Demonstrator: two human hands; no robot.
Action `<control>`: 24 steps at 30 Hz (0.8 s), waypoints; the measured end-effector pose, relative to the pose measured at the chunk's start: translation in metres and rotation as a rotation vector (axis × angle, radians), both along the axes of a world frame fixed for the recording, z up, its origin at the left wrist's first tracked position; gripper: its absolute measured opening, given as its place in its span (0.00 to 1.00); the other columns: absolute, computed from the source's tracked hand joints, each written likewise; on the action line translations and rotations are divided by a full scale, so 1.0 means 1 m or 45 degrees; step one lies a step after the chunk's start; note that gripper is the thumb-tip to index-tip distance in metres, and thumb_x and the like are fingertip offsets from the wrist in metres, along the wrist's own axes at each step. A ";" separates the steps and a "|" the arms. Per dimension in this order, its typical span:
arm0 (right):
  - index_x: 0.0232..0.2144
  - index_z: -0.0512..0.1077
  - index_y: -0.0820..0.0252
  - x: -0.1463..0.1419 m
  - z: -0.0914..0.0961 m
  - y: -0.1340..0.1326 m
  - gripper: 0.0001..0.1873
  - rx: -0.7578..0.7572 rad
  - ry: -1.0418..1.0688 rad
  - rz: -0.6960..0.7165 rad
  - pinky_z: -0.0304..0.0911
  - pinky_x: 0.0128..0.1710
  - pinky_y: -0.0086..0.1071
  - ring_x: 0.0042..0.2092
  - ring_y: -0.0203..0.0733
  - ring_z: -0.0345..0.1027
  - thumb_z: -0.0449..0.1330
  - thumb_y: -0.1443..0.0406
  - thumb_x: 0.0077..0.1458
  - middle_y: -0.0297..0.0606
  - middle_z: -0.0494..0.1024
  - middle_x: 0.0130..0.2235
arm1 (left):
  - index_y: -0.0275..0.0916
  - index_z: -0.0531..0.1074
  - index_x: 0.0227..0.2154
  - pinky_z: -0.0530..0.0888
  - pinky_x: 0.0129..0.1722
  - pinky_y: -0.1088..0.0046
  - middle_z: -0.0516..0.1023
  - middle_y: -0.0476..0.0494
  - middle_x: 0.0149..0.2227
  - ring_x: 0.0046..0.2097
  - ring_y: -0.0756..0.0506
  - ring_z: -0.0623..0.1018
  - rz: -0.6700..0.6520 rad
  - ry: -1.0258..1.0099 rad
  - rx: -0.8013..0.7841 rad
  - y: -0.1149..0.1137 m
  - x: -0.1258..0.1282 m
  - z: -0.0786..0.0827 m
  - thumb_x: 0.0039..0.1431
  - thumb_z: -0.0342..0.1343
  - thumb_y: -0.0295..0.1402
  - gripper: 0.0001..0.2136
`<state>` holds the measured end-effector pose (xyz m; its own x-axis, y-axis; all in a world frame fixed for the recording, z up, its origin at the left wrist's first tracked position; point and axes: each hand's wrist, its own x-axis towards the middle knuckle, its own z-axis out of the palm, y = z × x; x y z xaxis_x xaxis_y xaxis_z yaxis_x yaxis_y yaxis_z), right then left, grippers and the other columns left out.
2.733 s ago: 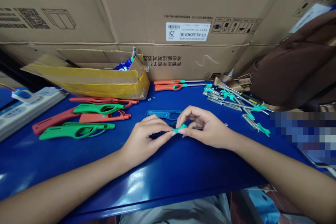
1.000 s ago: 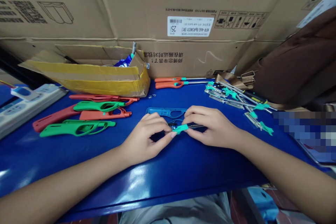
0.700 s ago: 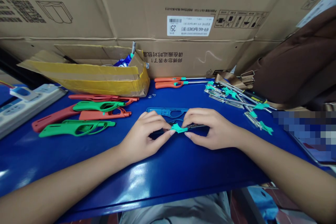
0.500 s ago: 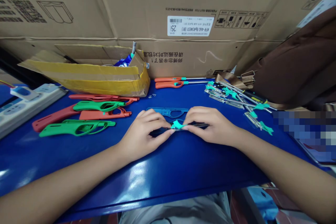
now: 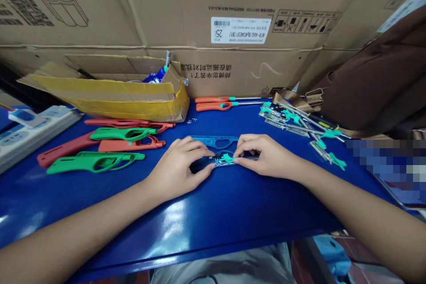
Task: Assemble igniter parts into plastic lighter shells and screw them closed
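Low over the table, my right hand (image 5: 269, 155) pinches a lighter core with a teal trigger (image 5: 227, 158). Its dark rod runs back beneath that palm. At the core's clear left end, the thumb and index finger of my left hand (image 5: 179, 164) close around it; the exact contact is partly hidden. Part of a blue lighter shell shows under the core, mostly covered by my fingers. Just behind lies another blue lighter shell half (image 5: 221, 142), flat on the blue table (image 5: 213, 217).
Green shells (image 5: 95, 163) and red shells (image 5: 66, 151) lie left, near a white power strip (image 5: 36, 131). Behind them stands a taped cardboard box (image 5: 126, 102). Two orange lighters (image 5: 213, 106) lie at the back. Several lighter cores (image 5: 289, 117) are piled right, beside brown cloth (image 5: 366, 80).
My left fingers have slid slightly left off the teal trigger, leaving more of the core's clear end showing. My right hand keeps its pinch, and the view has shifted slightly.
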<state>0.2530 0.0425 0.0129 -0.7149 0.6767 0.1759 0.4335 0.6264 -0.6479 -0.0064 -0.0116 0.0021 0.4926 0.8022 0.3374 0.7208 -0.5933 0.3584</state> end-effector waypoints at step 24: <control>0.34 0.80 0.61 0.001 -0.002 -0.003 0.08 0.087 0.031 0.202 0.63 0.37 0.30 0.36 0.37 0.71 0.60 0.69 0.62 0.38 0.77 0.37 | 0.43 0.79 0.46 0.71 0.48 0.60 0.79 0.45 0.41 0.45 0.41 0.76 -0.039 -0.094 -0.207 -0.002 0.003 0.000 0.62 0.65 0.36 0.11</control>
